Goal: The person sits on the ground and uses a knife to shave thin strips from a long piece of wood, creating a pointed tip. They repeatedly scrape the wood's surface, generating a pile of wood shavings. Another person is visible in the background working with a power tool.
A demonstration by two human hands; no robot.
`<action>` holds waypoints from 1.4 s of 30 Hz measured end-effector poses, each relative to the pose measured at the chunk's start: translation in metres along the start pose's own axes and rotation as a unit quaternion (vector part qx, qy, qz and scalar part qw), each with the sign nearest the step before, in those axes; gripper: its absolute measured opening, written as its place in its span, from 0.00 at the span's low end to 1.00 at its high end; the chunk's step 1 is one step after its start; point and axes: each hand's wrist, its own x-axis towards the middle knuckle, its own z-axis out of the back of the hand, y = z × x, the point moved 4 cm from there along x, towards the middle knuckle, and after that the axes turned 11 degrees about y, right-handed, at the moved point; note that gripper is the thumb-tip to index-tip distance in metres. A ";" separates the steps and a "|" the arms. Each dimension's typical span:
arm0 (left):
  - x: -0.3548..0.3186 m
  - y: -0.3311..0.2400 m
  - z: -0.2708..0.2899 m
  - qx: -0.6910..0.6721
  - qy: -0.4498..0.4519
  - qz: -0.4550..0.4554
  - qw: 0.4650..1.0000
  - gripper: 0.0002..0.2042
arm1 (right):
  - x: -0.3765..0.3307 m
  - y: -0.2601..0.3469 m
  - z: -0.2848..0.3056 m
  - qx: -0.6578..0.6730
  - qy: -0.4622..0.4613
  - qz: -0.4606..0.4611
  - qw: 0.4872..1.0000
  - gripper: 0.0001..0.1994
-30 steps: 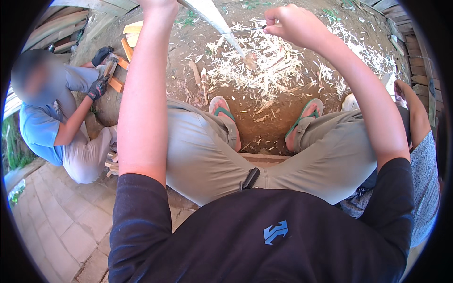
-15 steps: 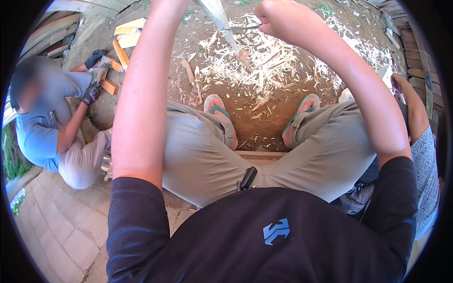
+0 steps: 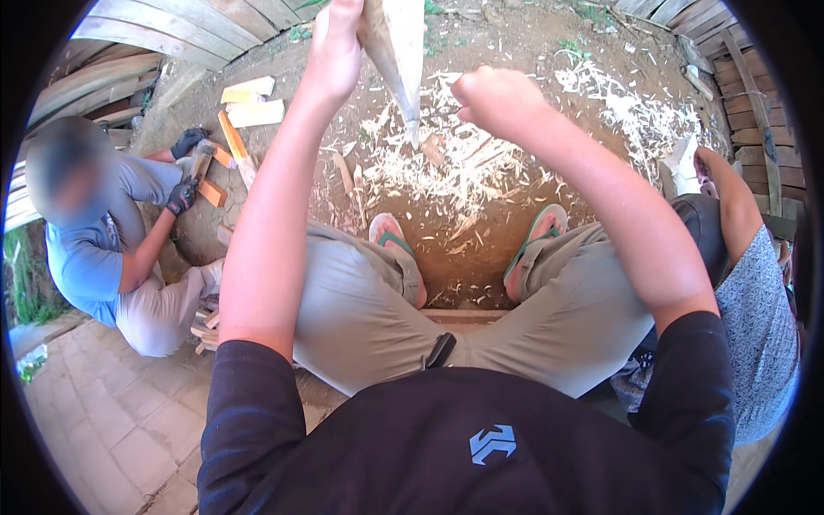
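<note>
Raised at the top of the head view, my left hand (image 3: 337, 58) is closed at the edge of a pale wooden piece (image 3: 396, 51). That piece tapers to a point aimed downward, and its upper end runs out of the picture. To its right, my right hand (image 3: 500, 100) is curled into a fist, apart from the wood. A thin dark knife blade stuck out of this fist in the earlier frame; at this moment the fist hides it. Below both hands, curled wood shavings (image 3: 463, 172) cover the dirt.
On the left sits a person (image 3: 86, 249) in dark gloves, holding a wooden block (image 3: 200, 160) near orange-sided wood pieces (image 3: 255, 112). Close on my right is another person's arm (image 3: 742, 193) in a patterned sleeve. Plank walls (image 3: 184, 30) border the yard; my sandalled feet (image 3: 396, 245) rest on dirt.
My right hand has moved down, away from the wooden piece, and its blade no longer shows. More of my left hand and of the wood has come into view.
</note>
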 end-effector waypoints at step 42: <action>-0.006 -0.043 0.013 0.069 -0.135 -0.132 0.980 0.11 | -0.017 0.014 0.001 -0.014 -0.031 0.024 0.999 0.08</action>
